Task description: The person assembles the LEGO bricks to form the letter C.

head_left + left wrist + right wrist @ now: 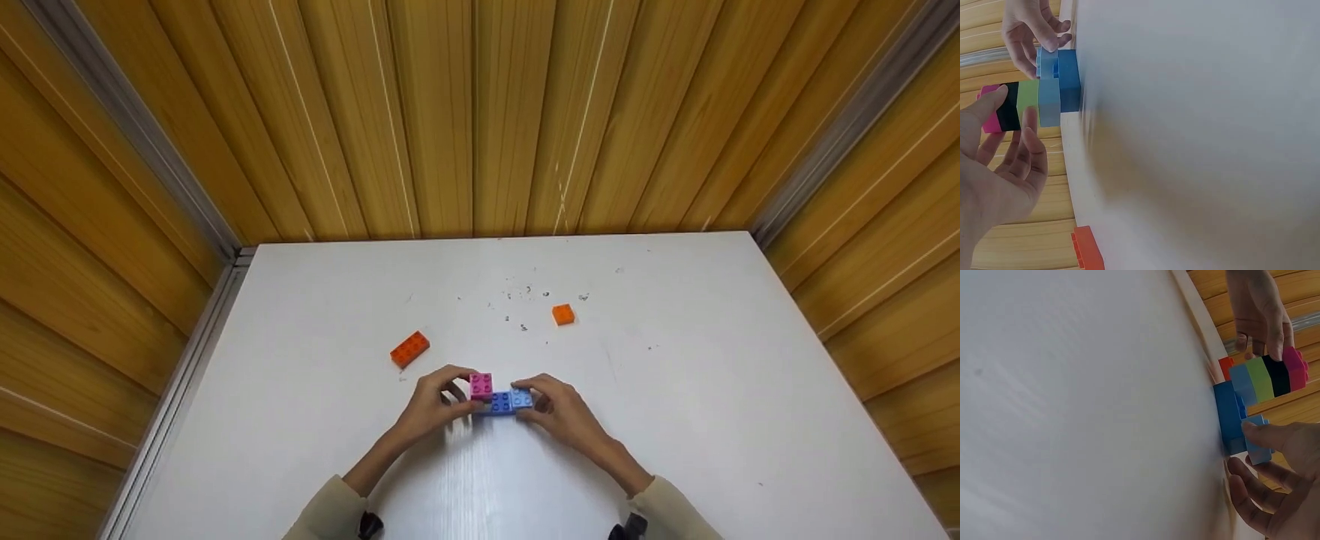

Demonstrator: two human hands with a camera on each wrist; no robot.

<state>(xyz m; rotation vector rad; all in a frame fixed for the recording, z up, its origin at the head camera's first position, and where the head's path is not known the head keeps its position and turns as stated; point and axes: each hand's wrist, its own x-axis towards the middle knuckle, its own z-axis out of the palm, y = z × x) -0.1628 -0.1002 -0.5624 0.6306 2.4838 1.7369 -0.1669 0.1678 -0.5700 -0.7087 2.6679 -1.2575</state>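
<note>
My left hand (431,405) grips a stack of bricks between thumb and fingers. From the top it runs pink (481,385), black (1009,107), lime green (1028,94) and light blue (1049,104). The stack stands at the left end of a long blue brick (500,403); whether it is pressed fully onto the studs I cannot tell. At the blue brick's right end sits a small light blue brick (522,397). My right hand (568,411) pinches that small brick, with the lower fingers loosely curled beside it.
On the white table (315,300), a long red-orange brick (409,349) lies beyond my left hand. A small orange brick (563,314) lies farther back, right of centre. Dark specks dot the tabletop near it. Wood-patterned walls (472,120) stand along the back and sides.
</note>
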